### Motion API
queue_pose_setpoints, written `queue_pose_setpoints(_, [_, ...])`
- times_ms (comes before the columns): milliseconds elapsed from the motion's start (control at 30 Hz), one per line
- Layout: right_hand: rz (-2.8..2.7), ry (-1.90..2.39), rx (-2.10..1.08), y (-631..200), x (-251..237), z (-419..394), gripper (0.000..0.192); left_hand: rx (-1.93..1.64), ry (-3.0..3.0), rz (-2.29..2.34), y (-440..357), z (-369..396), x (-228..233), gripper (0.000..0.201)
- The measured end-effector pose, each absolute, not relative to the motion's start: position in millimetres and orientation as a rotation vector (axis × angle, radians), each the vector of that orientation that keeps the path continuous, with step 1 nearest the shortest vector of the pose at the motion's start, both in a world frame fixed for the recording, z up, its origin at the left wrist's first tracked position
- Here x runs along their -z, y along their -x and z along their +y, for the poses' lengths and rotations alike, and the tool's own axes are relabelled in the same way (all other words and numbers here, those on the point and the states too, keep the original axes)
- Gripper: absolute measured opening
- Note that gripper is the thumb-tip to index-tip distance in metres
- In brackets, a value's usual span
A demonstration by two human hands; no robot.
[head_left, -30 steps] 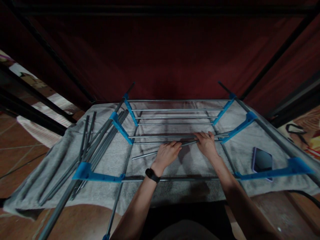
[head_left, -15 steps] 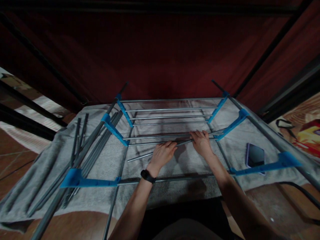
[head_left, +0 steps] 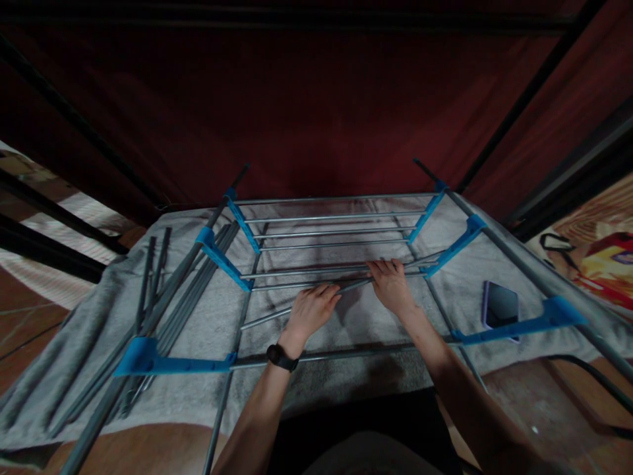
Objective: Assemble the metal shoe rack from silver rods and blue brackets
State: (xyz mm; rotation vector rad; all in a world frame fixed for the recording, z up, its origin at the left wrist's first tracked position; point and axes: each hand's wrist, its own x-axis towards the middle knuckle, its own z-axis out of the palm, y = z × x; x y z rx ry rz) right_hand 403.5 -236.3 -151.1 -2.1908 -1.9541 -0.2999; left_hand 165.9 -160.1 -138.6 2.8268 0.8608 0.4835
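Observation:
A thin grey metal tube (head_left: 267,318) slants across the rack frame, its left end nearer me and lower than the right. My left hand (head_left: 314,309), with a black band on the wrist, is closed over the tube left of centre. Farther right, my right hand (head_left: 390,282) grips the same tube, next to a fixed crossbar (head_left: 306,271). The tube's right end lies near a blue plastic bracket (head_left: 452,249), and whether it touches is unclear. On the left, a matching blue bracket (head_left: 225,257) carries crossbars. Both palms are hidden from above.
Several loose grey tubes (head_left: 200,290) lie left on the grey blanket (head_left: 366,316). Nearer me, a front crossbar (head_left: 356,353) joins the blue brackets (head_left: 168,359). A phone (head_left: 501,305) rests at right under the frame. Behind stands a dark red panel (head_left: 316,119).
My hands and the tube have shifted slightly left. The tube's left end sits a little farther left and lower. The whole view has also shifted slightly.

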Motion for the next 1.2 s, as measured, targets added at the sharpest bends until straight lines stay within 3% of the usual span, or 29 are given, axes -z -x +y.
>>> queue_pose_setpoints(1200, [-2.026, 2.133, 0.314, -379, 127, -240, 0.044, -0.749, -2.811, 0.836, -139, -159, 143, 0.027])
